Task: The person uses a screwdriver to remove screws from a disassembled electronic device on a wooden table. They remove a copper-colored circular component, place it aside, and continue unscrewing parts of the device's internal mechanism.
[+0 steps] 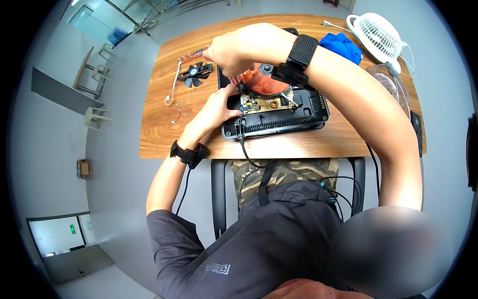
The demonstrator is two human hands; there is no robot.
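An opened induction cooker lies on the table, its black plastic housing [279, 127] showing a round copper coil [271, 85] and a circuit board [258, 105]. My right hand [236, 52] is closed above the housing's left side, its arm reaching across the far side of the coil. Something striped red and white [235, 79] shows just below this fist; I cannot tell whether it is held. My left hand [219, 107] rests at the housing's left edge, thumb spread from the fingers. Its fingertips are near the striped piece, partly hidden. A black cable [242, 142] leaves the housing's near side.
Left of the cooker lie a black fan [195, 74], a narrow red board [191, 56] with white wire, and several small loose parts [183, 103]. At the far right are a blue cloth [343, 47], a white fan [378, 37] and a clear plastic container [391, 82].
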